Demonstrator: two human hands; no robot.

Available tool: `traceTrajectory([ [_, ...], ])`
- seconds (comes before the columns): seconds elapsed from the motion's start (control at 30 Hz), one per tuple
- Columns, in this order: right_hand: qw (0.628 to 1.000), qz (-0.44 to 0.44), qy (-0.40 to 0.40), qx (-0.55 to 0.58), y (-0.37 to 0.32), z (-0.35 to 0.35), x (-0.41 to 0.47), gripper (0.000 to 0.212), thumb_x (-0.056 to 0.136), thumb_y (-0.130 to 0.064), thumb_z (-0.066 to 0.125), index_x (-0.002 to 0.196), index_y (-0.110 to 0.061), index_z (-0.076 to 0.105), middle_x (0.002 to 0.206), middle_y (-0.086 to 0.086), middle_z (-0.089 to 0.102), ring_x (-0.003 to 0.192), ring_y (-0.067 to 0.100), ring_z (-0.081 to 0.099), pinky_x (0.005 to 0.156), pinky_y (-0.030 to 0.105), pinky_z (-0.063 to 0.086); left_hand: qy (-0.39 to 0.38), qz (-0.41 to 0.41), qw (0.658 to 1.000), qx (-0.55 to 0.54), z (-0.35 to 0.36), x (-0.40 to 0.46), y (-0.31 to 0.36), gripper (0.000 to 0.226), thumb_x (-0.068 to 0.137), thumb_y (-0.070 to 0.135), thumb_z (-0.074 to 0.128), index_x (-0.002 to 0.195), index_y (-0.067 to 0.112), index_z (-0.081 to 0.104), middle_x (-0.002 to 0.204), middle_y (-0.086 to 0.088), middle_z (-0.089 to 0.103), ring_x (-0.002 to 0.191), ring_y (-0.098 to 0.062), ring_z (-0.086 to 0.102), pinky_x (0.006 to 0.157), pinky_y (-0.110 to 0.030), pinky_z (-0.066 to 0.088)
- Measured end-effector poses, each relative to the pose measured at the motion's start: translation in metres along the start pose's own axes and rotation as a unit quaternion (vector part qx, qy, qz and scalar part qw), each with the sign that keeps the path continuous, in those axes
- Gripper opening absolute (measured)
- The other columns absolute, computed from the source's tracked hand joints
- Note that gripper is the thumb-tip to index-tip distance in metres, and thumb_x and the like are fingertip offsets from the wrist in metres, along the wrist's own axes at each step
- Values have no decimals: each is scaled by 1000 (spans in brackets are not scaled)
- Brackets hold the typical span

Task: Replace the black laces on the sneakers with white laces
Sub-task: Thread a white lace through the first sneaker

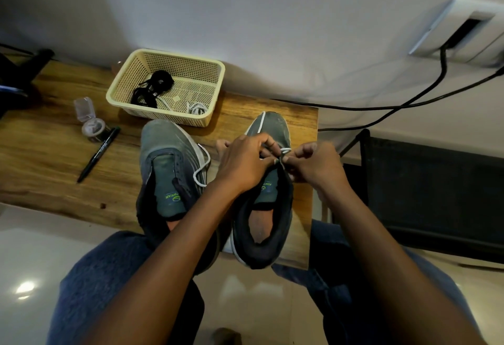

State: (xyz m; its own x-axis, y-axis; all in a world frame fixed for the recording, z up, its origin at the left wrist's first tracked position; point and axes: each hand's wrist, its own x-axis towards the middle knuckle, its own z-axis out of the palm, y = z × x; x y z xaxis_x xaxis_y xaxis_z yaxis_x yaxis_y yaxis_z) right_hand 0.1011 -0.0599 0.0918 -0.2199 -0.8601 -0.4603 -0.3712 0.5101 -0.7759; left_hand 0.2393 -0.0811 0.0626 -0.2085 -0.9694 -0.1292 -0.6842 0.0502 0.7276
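Observation:
Two grey sneakers stand on a wooden table [54,153], toes pointing away from me. The left sneaker [166,170] has no lace in its eyelets. Over the right sneaker [268,208] both my hands work at the eyelets. My left hand [245,161] pinches the white lace [285,150] at the shoe's tongue. My right hand [313,164] pinches the same lace from the right side. One end of the lace runs over the toe, another loops down between the shoes [203,167]. Black laces [152,88] lie in a cream basket [122,79].
The basket at the table's back also holds a coiled white lace [197,108]. A black pen [99,153] and a small clear jar [91,123] lie left of the shoes. Black cables [409,104] run from a wall socket at right. My knees sit under the table's front edge.

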Motion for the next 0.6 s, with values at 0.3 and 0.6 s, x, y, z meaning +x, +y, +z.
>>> traceTrajectory([
  [0.3,999,17,-13,-42,-1,10,7,13,96,-5,47,86,-13,48,90,14,62,76,25,64,70,41,58,12,0,1000,19,0,-2,-2,17,84,26,70,80,38,59,78,15,66,96,-11,58,92,-46,36],
  [0.6,999,26,-17,16,-10,6,0,9,98,-15,51,105,-10,47,93,15,62,54,16,63,47,26,55,47,-12,992,120,-10,-4,4,25,79,40,72,98,39,56,111,12,53,115,-16,37,85,-34,21],
])
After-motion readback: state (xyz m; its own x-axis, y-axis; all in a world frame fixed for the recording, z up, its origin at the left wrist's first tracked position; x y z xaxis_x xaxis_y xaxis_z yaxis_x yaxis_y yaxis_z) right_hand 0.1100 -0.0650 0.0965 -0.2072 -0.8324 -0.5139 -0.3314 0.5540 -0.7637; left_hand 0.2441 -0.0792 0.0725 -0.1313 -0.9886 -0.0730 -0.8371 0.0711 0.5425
